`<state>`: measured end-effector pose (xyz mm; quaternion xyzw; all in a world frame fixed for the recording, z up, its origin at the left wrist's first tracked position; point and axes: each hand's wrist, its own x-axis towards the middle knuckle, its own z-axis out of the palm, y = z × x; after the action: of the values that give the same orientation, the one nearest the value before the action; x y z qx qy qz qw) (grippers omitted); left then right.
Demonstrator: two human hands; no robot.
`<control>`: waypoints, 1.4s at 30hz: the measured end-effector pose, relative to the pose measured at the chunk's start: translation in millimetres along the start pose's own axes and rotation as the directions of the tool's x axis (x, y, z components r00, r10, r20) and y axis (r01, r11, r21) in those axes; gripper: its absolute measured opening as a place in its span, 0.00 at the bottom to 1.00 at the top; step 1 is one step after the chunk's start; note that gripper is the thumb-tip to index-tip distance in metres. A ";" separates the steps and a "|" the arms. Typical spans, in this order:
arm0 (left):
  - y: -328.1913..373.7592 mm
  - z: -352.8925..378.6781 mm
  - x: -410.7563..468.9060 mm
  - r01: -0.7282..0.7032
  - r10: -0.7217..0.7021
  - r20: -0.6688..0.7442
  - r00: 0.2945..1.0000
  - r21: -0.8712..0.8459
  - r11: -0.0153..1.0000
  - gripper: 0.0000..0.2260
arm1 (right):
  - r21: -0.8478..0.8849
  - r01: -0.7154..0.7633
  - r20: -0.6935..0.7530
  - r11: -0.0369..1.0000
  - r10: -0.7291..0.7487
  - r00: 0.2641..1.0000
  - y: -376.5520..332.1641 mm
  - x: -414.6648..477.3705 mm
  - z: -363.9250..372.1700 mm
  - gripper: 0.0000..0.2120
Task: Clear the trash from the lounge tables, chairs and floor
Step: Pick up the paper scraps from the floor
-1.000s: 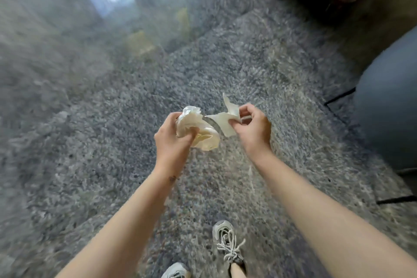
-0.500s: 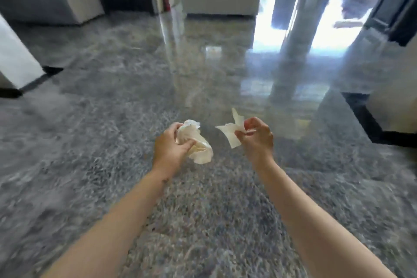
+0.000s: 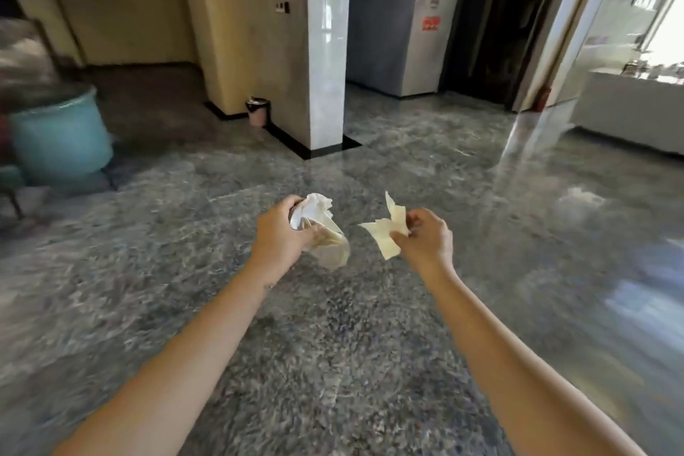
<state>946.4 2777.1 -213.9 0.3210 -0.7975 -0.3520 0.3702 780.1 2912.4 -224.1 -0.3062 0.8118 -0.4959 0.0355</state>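
Holding a squashed paper cup (image 3: pixel 332 242), the left hand (image 3: pixel 279 238) has its fingers and thumb wrapped round it. White crumpled tissue (image 3: pixel 314 208) sticks out of the top of the cup, which tips over to one side. Just beside it, but not touching, are some torn bits of pale paper (image 3: pixel 385 238). The right hand (image 3: pixel 429 245) pinches these between its thumb and fingers. Both hands are up in the air in front of the person, with bare arms reaching out, well above the floor (image 3: pixel 333 344).

That floor is shiny gray stone with speckles, and light from the right shines on it. Farther off stands a big square pillar (image 3: pixel 327 41), white on one side and yellowish on the other. A small pink bin (image 3: pixel 258 114) with a dark bag in it sits on the floor right against the pillar. Far to the left is a round blue-green tub shape (image 3: pixel 63 135), but it is blurry. Far to the right is a long white counter (image 3: pixel 629 118) with small things on top, too tiny to make out. A red sign (image 3: pixel 431 23) hangs on a gray wall behind.
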 end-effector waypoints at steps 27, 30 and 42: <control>-364.2 -135.0 646.6 0.320 -0.285 -0.320 0.903 0.062 0.945 0.15 | 0.154 0.170 0.337 0.973 -0.213 0.917 -190.5 579.4 577.8 0.10; -404.5 -140.0 722.5 0.324 -0.288 -0.321 0.902 0.065 0.944 0.13 | 0.159 0.160 0.345 0.974 -0.207 0.915 -205.1 643.8 634.6 0.10; -586.0 -163.8 1079.0 0.250 -0.228 -0.264 0.937 0.053 0.967 0.11 | 0.122 0.124 0.277 0.985 -0.154 0.948 -262.6 931.3 878.3 0.11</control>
<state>666.5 1570.3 -210.5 0.4740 -0.7125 -0.3153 0.4101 464.5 1644.4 -222.0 -0.4287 0.7479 -0.4891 0.1332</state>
